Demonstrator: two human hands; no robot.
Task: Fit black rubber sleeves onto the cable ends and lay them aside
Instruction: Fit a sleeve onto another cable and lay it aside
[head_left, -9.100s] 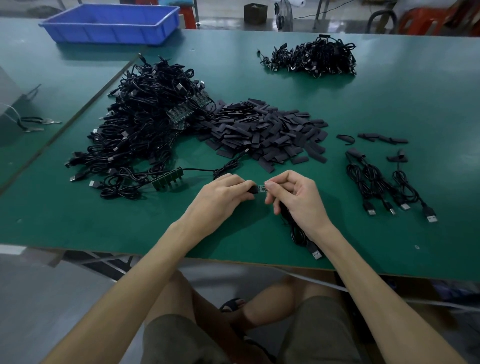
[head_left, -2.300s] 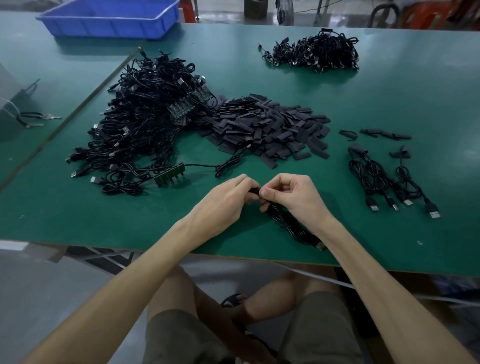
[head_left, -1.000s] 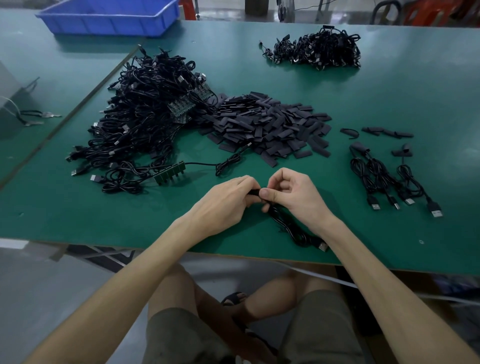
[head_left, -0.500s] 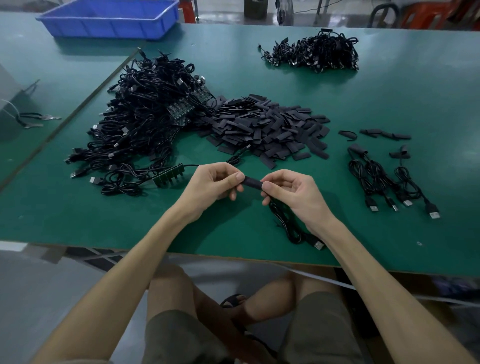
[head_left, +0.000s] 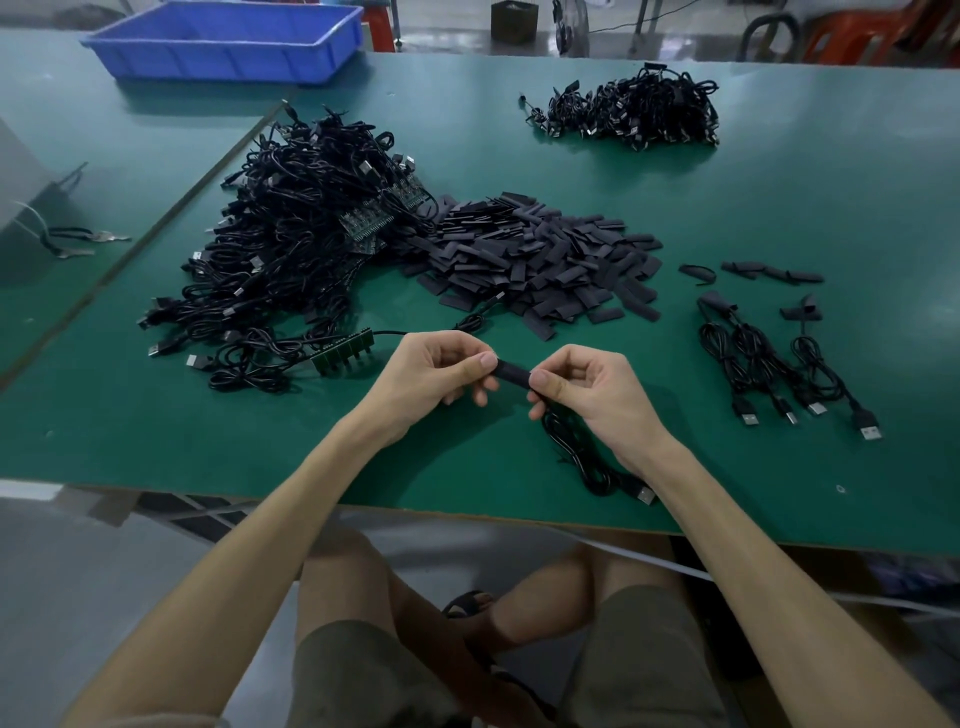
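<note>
A black rubber sleeve (head_left: 511, 373) was pinched at its ends between the left hand (head_left: 436, 376) and right hand (head_left: 592, 387); tugged unevenly, it could be slid off the cable (head_left: 576, 457).

Sleeve (head_left: 511, 375) between left hand (head_left: 431, 376), right hand (head_left: 587, 387)

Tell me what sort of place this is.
Probably a factory assembly bench: a green work table carries a big tangle of USB cables and a heap of cut rubber sleeves, with a blue parts bin beyond.
</note>
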